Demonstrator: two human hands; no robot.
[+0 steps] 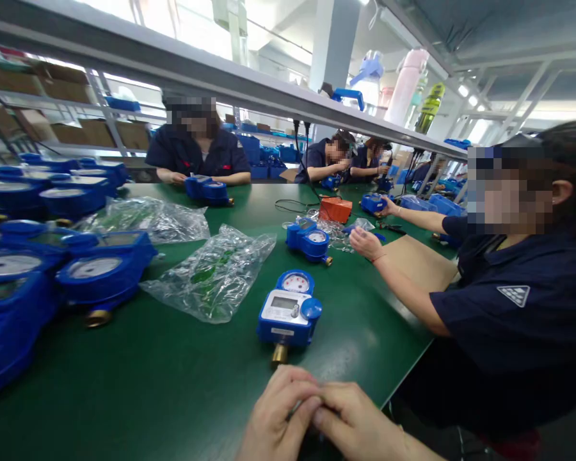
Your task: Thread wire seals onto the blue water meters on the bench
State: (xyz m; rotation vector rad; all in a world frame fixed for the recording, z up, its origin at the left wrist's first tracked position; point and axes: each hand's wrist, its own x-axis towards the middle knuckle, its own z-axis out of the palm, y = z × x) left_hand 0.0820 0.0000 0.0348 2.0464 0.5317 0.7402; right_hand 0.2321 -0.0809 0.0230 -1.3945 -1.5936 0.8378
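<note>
At the table's near edge my left hand (283, 413) and my right hand (350, 416) meet, fingertips together and fingers curled. Whatever they pinch, if anything, is hidden behind the fingers. Just beyond them a blue water meter (284, 333) lies on the green table (211, 384), its brass end towards my left hand and apart from it or barely touching. It carries a small display, a round dial and a round blue cap. Farther back sits a second blue water meter (310, 240), near a co-worker's hand (367, 244).
Several blue meters (96, 269) crowd the left side. Clear plastic bags (216, 275) lie mid-table. An orange box (335, 209), wires and a cardboard sheet (413, 262) are near the co-worker (509, 288) at right. A shelf (269, 83) with bottles crosses above; more people sit beyond.
</note>
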